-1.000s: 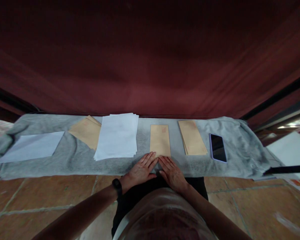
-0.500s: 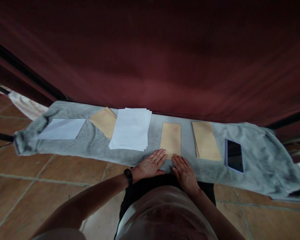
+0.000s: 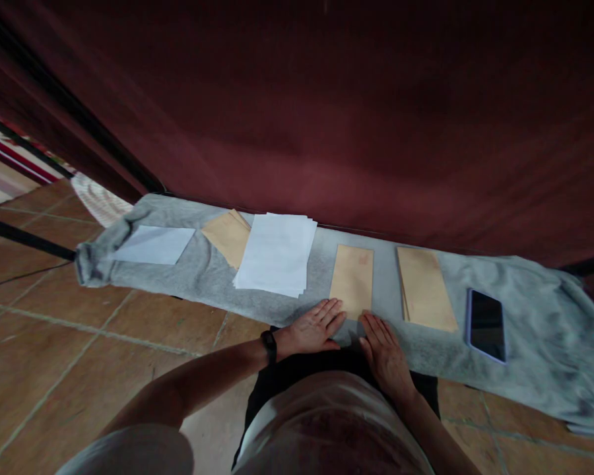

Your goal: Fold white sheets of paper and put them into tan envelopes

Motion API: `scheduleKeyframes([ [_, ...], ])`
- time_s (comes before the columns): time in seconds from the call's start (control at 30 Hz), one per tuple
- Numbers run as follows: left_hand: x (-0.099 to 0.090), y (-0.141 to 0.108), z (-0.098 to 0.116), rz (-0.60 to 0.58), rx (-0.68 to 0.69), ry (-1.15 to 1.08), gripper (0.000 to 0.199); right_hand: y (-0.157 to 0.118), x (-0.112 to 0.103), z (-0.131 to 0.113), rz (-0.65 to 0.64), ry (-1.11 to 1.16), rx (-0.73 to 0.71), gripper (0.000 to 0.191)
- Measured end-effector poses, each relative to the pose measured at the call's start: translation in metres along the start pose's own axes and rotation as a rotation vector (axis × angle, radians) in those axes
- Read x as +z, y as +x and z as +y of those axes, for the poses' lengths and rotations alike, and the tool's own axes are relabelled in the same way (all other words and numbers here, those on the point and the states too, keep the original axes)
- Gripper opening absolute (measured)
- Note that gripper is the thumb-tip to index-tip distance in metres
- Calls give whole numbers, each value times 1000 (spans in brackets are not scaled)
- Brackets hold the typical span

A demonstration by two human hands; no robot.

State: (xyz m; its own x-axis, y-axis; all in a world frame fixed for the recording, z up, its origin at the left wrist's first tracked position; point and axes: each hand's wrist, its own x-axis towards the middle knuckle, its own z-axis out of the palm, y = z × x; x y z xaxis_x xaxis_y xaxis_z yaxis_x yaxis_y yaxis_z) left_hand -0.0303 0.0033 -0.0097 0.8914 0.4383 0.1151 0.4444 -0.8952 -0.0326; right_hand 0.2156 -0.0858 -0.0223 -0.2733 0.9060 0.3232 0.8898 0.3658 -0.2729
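The brown envelope (image 3: 351, 280) lies straight ahead of my hands, its long axis running away from me and its short near edge at my fingertips. My left hand (image 3: 317, 328) is at the near left corner, its fingertips lapping onto the paper; my right hand (image 3: 383, 349) is at the near right corner, fingertips at the edge, so the left reaches slightly further over it. Both hands are opened out flat, palms down, fingers straight and thumbs loose, and neither has hold of anything (the faint red print sits at the far right corner, clear of my fingers).

Under it all is a grey cloth (image 3: 321, 270), smooth here and rumpled towards both ends. Just left of the envelope is a stack of white paper (image 3: 277, 254), with fanned envelopes (image 3: 225, 237) partly beneath or behind it, I cannot tell which. To the right lie a pile of envelopes (image 3: 426, 287) and a phone (image 3: 486, 325). A dark red curtain (image 3: 297, 119) hangs beyond; the floor (image 3: 129, 369) is tiled.
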Motion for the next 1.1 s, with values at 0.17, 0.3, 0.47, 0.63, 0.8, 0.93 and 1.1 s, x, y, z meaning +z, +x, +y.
scheduleKeyframes([
  [0.17, -4, 5, 6, -23, 13, -11, 85, 9, 10, -9, -16, 21, -86, 59],
  [0.3, -6, 5, 5, -28, 21, -6, 84, 9, 16, -8, -3, 14, -78, 57],
  [0.47, -3, 3, 2, -14, 29, -8, 82, 4, 14, -2, 9, -6, -42, 57],
  [0.63, -2, 3, 3, -9, 1, -64, 77, 2, 11, -2, 12, -29, -21, 57],
  [0.8, -8, 11, 3, -3, -59, -126, 71, 4, 10, -5, -1, -60, -10, 55],
  [0.93, -7, 27, -1, -1, -72, -155, 68, 6, 8, -6, -5, -85, -9, 50],
  [1.1, 3, 50, -7, 25, -101, -161, 66, 6, 8, -6, -1, -80, -18, 46],
])
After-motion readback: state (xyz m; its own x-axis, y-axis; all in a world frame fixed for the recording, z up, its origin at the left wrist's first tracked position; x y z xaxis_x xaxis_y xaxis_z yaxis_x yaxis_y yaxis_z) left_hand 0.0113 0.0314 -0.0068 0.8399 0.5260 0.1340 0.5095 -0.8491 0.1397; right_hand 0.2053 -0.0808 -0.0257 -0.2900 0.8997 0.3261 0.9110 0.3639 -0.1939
